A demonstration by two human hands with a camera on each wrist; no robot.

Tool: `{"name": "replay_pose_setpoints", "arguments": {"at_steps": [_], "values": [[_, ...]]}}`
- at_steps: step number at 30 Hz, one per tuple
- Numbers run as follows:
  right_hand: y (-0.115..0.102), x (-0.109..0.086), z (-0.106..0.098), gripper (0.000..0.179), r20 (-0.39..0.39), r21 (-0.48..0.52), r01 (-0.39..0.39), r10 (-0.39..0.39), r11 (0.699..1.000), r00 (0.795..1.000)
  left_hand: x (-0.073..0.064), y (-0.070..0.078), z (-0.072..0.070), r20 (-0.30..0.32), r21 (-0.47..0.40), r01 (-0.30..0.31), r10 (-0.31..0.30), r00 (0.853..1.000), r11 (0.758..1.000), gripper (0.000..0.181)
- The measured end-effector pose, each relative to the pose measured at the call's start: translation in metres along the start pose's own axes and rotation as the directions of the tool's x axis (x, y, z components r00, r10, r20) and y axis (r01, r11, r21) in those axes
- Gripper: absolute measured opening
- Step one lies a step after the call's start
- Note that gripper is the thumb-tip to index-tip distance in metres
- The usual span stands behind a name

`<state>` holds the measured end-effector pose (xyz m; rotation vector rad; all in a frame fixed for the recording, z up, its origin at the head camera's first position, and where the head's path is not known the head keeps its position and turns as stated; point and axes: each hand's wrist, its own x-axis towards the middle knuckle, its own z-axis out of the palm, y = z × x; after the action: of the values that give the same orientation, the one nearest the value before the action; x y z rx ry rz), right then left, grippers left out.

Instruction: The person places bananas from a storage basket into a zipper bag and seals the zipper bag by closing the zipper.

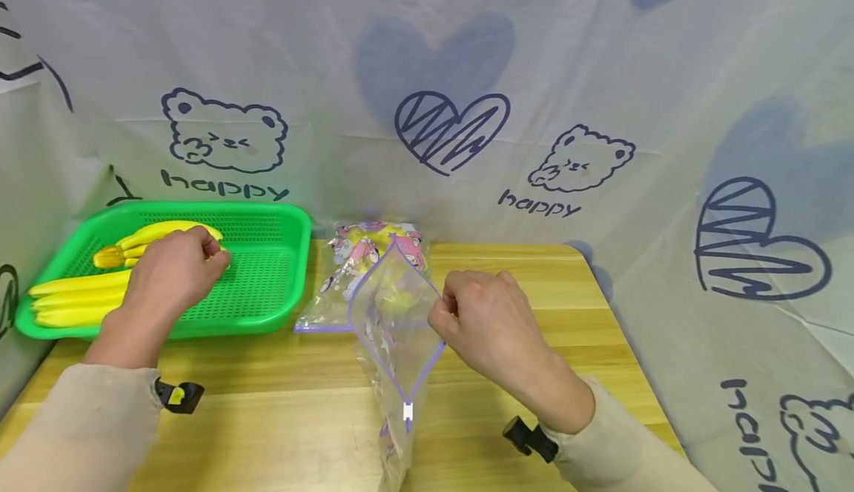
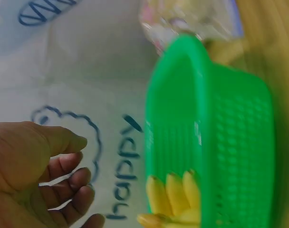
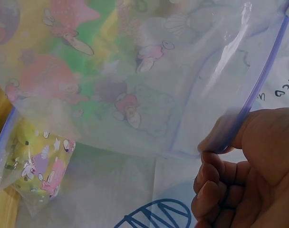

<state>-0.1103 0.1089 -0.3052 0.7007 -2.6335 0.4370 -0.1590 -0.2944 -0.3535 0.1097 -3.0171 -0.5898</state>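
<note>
A: Head view first. The right hand (image 1: 490,321) pinches the purple zip edge of a clear plastic zip bag with cartoon prints (image 1: 394,321), thumb and forefinger closed on the rim, so its mouth stands open in a diamond shape just left of those fingers.

B: And the other hand?

A: The left hand (image 1: 175,270) is over the green perforated plastic tray (image 1: 267,284), fingers curled down onto a bunch of yellow bananas (image 1: 156,236). From the head view I cannot tell whether they have closed round it; the left wrist view shows the fingers (image 2: 71,183) loosely bent with a gap between them and the thumb, holding nothing, the bananas (image 2: 175,197) just beyond the fingertips.

B: How far along would you say it is?

A: Early to middle, I judge. The held bag looks empty, so the filling is left to do. A second printed zip bag (image 1: 363,262) lies flat beyond the right hand's fingertips, beside the tray, with something yellow inside; that one seems done.

B: What is in the tray?

A: The bunch under the left hand's fingers, and another set of yellow bananas (image 1: 76,299) on the near side, toward that wrist. All rests on the wooden table (image 1: 280,403).
</note>
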Motion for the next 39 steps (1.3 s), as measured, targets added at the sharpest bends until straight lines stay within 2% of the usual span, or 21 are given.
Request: {"name": "replay_pose_setpoints", "arguments": {"at_steps": [8, 15, 21, 26, 33, 39], "values": [[0.0, -0.002, 0.004, 0.026, -0.018, 0.013, 0.002, -0.002, 1.0, 1.0, 0.007, -0.035, 0.017, -0.069, 0.011, 0.037, -0.036, 0.997, 0.999, 0.037], [0.001, -0.004, 0.005, 0.027, -0.008, 0.019, 0.002, -0.002, 1.0, 1.0, 0.019, -0.061, 0.024, -0.091, -0.028, 0.14, -0.142, 0.986, 0.99, 0.059], [0.001, -0.005, 0.005, 0.029, 0.004, 0.027, -0.01, 0.01, 1.0, 1.0, 0.027, -0.076, 0.025, -0.042, -0.008, 0.216, -0.216, 0.975, 0.976, 0.079], [0.0, -0.005, 0.005, 0.029, 0.014, 0.029, -0.009, 0.009, 1.0, 1.0, 0.03, -0.09, 0.028, 0.028, 0.024, 0.25, -0.25, 0.968, 0.968, 0.075], [0.0, -0.006, 0.005, 0.029, 0.011, 0.024, 0.0, 0.0, 1.0, 1.0, 0.031, -0.095, 0.031, 0.07, 0.024, 0.239, -0.24, 0.968, 0.971, 0.062], [0.0, -0.007, 0.005, 0.029, 0.01, 0.024, -0.001, 0.001, 1.0, 1.0, 0.038, -0.096, 0.038, 0.094, 0.017, 0.22, -0.22, 0.971, 0.975, 0.066]]}}
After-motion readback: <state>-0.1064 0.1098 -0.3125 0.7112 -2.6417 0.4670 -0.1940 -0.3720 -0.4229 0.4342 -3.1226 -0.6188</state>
